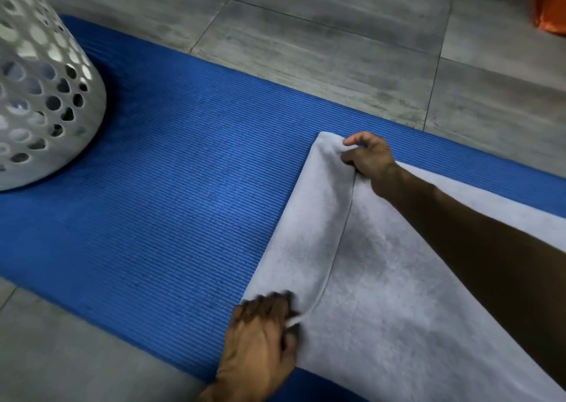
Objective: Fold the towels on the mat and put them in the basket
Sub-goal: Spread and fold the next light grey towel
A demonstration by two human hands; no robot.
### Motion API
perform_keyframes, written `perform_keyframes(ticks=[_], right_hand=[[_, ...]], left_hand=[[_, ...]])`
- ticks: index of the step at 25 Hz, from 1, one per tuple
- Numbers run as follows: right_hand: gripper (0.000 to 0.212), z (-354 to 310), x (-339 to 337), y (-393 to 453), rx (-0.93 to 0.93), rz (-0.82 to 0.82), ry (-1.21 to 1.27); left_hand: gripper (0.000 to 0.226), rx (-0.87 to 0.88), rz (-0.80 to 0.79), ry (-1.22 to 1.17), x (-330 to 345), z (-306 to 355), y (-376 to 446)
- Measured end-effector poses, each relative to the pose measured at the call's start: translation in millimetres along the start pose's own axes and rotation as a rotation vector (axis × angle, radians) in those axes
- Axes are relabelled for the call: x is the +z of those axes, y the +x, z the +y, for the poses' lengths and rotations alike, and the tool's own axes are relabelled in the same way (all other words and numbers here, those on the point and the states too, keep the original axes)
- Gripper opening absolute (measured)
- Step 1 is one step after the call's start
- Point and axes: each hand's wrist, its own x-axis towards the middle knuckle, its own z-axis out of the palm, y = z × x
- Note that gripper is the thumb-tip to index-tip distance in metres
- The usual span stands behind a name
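A white towel [382,294] lies on the blue ribbed mat [171,193], spreading from the middle to the right edge of the view. Its left edge is lifted and turned over onto itself. My right hand [369,159] pinches the far corner of that turned edge. My left hand [260,337] pinches the near corner of the same edge, close to the mat's front border. A white basket [39,95] with round holes stands on the mat at the far left, well apart from both hands; pale cloth shows through its holes.
Grey floor tiles [306,40] surround the mat. An orange object [551,6] sits at the top right corner of the view. A wide bare strip of mat lies between the basket and the towel.
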Motion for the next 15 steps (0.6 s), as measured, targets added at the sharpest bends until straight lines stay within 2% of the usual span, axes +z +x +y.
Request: perform_keyframes(ticks=[2, 4, 7, 11, 15], right_hand=[[0.021, -20, 0, 2, -0.002, -0.073, 0.068], [0.02, -43, 6, 6, 0.025, -0.148, 0.148], [0.013, -72, 28, 11, 0.031, -0.21, 0.096], [0.01, -89, 59, 14, 0.053, -0.216, 0.025], [0.008, -84, 61, 12, 0.056, -0.095, 0.053]], left_hand=[[0.03, -0.158, 0.048, -0.146, -21, -9, 0], [0.007, -0.317, 0.157, -0.246, -42, -24, -2], [0.026, -0.469, 0.268, -0.354, -64, -55, -6], [0.027, -0.508, 0.291, -0.396, -73, -81, -14], [0.012, -0.301, 0.266, -0.32, -68, -79, -21]])
